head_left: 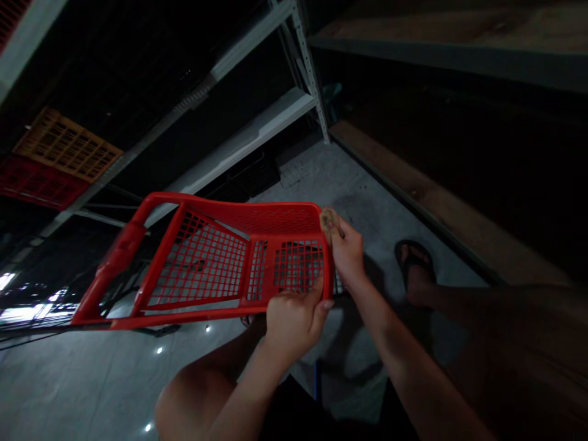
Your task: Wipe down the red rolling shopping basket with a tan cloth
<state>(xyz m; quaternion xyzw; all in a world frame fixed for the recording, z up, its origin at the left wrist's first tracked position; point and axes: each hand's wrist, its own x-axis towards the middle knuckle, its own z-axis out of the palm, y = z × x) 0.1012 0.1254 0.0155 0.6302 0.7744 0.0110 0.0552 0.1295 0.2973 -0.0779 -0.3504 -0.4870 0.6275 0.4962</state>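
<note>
A red plastic shopping cart [257, 311] with grid sides stands in front of me, its handle at the left. My left hand [294, 318] is closed around the cart's near rim at its right end, with the thumb on the outside. At the far corner of that same end, my right hand [346, 248] is closed on a crumpled tan cloth [329, 222] and presses it against the rim. Through the grid of the basket the grey floor shows. The fingertips of my right hand are partly hidden by the cloth.
White metal shelving [257, 135] runs along the left and back. A yellow crate [68, 146] sits on a red crate [41, 182] there. Dark wooden shelves [413, 190] line the right side. My sandalled foot [416, 269] is on the concrete floor [105, 373].
</note>
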